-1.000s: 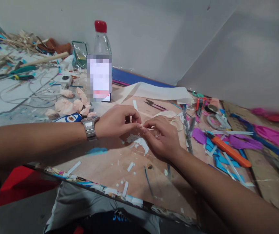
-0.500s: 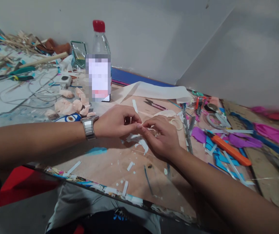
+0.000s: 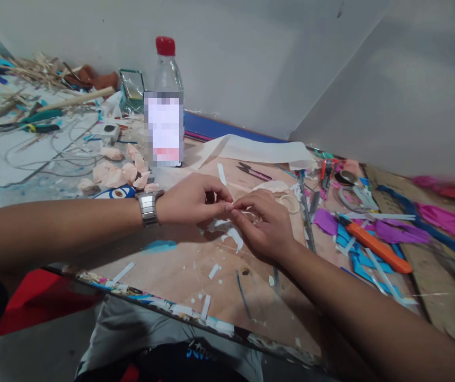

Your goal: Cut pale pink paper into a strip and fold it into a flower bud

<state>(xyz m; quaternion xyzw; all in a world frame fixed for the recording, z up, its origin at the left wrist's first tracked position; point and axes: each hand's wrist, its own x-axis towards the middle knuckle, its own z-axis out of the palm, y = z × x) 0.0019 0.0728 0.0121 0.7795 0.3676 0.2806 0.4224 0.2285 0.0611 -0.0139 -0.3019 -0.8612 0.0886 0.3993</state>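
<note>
My left hand point(image 3: 198, 199), with a metal-band watch point(image 3: 148, 208) on its wrist, is closed in a pinch. Its thumb and forefinger meet the fingertips of my right hand point(image 3: 265, 217), which also pinches. Whatever is between the fingertips is too small and too covered to make out. Just under the hands lie crumpled white scraps point(image 3: 231, 236) on the wooden board point(image 3: 164, 276). Beyond my right hand rest a pale ring point(image 3: 290, 203) and a pair of thread snips point(image 3: 254, 172).
A red-capped bottle point(image 3: 169, 74) stands behind an upright phone point(image 3: 166, 127). Peach crumpled pieces point(image 3: 110, 174), pliers point(image 3: 40, 121) and thin sticks lie left. An orange-handled cutter point(image 3: 381, 248), tape roll point(image 3: 350, 199) and coloured scraps lie right. A white sheet point(image 3: 251, 148) lies behind.
The view has shifted slightly, so the surroundings sit a little lower and further right. Both hands keep the same pinch, fingertips together.
</note>
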